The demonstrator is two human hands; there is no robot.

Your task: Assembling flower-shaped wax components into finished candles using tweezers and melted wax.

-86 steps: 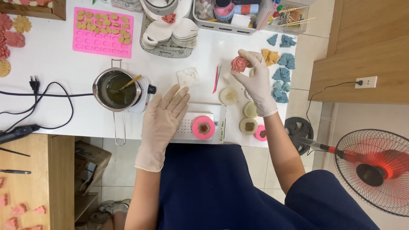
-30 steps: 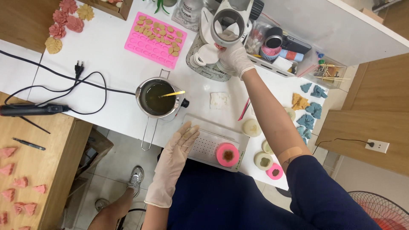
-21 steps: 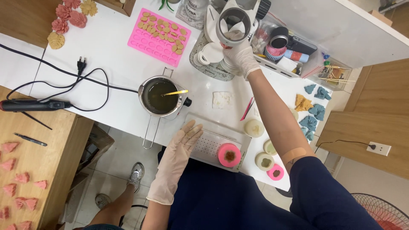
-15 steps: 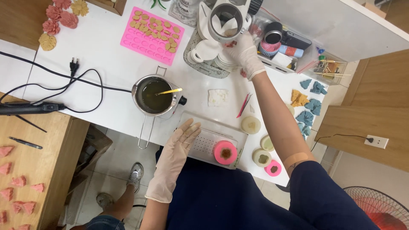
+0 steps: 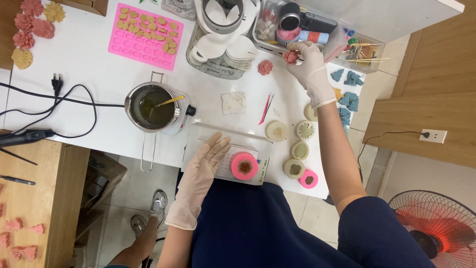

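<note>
My left hand [image 5: 210, 158], in a pale glove, lies flat with fingers spread on a small white scale [image 5: 229, 161] at the table's near edge. A round pink mould [image 5: 244, 166] sits on the scale beside my fingers. My right hand [image 5: 308, 63], also gloved, reaches to the far side and pinches a small pink flower-shaped piece [image 5: 291, 56]. A second pink flower piece [image 5: 265, 67] lies on the white table [image 5: 94, 89] just left of it.
A metal pot of dark liquid with a stick [image 5: 152, 106] stands left of the scale. Several round moulds [image 5: 296, 149], red tweezers [image 5: 265, 109], a pink mould tray [image 5: 146, 34], stacked white cups [image 5: 233, 47], a clear box of supplies [image 5: 302, 30], blue pieces [image 5: 352, 94], a black cable [image 5: 59, 97].
My right hand has moved right, away from the white cups, and now holds a pink flower piece near the clear box. My left hand stays on the scale.
</note>
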